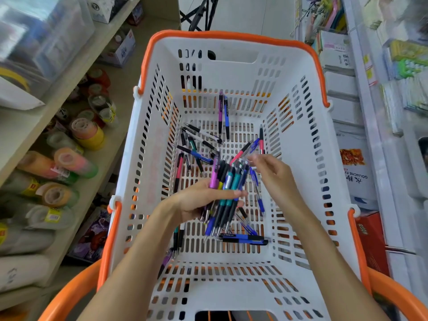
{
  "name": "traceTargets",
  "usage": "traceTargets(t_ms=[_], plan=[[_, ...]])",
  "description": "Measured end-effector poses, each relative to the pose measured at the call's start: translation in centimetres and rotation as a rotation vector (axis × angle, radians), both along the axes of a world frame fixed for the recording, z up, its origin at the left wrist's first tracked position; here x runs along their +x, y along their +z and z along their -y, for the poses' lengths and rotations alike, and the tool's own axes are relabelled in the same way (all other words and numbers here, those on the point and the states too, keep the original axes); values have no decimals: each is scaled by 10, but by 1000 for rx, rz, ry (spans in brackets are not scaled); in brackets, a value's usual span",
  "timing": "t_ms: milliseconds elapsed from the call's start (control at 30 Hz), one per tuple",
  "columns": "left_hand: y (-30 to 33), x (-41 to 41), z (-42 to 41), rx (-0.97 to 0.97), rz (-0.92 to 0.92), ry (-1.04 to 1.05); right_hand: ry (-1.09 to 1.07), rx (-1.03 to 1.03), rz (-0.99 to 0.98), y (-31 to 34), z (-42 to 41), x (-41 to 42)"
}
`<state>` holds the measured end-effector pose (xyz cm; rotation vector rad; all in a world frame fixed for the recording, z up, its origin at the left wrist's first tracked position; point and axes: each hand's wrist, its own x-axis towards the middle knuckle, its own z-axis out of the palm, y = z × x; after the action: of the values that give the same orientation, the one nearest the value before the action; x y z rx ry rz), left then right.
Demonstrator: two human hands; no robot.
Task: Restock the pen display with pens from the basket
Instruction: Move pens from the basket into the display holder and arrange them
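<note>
- Nearest, at the bottom of the frame, two bare forearms reach into a white slotted basket with an orange rim and orange handles.
- Left hand, centre frame: fingers wrapped round a bundle of pens, thumb laid across the barrels. Bundle holds purple, teal, blue and black pens, tips pointing down toward the bottom of the frame.
- Right hand, just right of the bundle: fingertips drawn together at the upper ends of the held pens. Whether it pinches a pen there cannot be told; motion blur hides the contact.
- Loose pens lie scattered on the basket floor beyond and beneath the hands; a blue and a black pen lie crosswise below the bundle, and a purple-and-blue pair leans against the far wall.
- Left of the frame: wooden shelves carrying tape rolls in stacks.
- Right of the frame: white shelving with boxed stationery, blurred.
- Pen display: not identifiable in this view.
</note>
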<state>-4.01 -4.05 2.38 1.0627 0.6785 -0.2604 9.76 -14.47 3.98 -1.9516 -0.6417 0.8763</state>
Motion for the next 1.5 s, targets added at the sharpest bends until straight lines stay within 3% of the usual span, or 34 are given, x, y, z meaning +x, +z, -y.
traceTargets(t_ms=[133, 233, 400, 567, 700, 833, 1000, 1200, 1333, 1500], plan=[[1, -2, 3, -9, 46, -309, 261, -105, -169, 5, -1, -6], [3, -4, 2, -33, 81, -394, 301, -95, -163, 2, 0, -5], [0, -4, 1, -80, 40, -357, 246, -66, -281, 4, 1, -2], [1, -4, 2, -89, 11, -361, 215, -133, -231, 0, 1, -3], [4, -5, 1, -81, 29, -324, 220, -154, -345, 2, 3, 5], [6, -5, -1, -38, 33, -312, 256, -178, -317, 2, 4, 8], [5, -6, -1, -20, 66, -318, 154, -86, -297, 4, 3, 3], [3, -8, -2, 2, 79, -235, 155, -84, -592, 8, 6, 13], [-2, -7, -1, 43, 52, -257, 114, -113, -486, 5, 3, 9], [0, -5, 0, 21, 61, -237, 34, -8, -285, 6, 1, 3]])
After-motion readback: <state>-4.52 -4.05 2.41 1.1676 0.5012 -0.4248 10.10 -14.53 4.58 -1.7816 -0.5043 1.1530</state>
